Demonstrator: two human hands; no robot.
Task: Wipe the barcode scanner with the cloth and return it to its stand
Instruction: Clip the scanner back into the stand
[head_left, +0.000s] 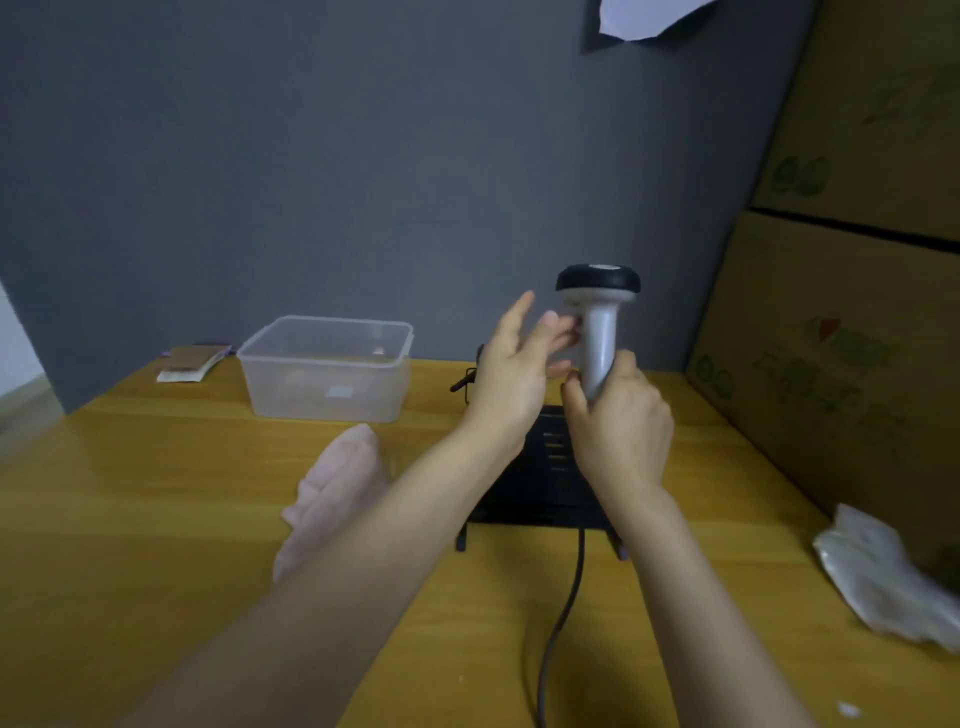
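Observation:
The barcode scanner (599, 312) has a grey handle and a black head, and it stands upright above the black stand (540, 483). My right hand (618, 421) grips the lower end of its handle. My left hand (514, 364) is beside the handle on its left, fingers spread, fingertips at or near the trigger area; it holds nothing. A pale pink cloth (332, 493) lies on the wooden table (130, 519) to the left of the stand, partly behind my left forearm. A dark cable (563, 613) runs from the stand toward me.
A clear plastic tub (327, 369) sits at the back of the table, with a small stack of cardboard pieces (192, 361) to its left. Cardboard boxes (841, 312) wall the right side. A crumpled white rag (883, 577) lies at the right edge. A grey wall stands behind.

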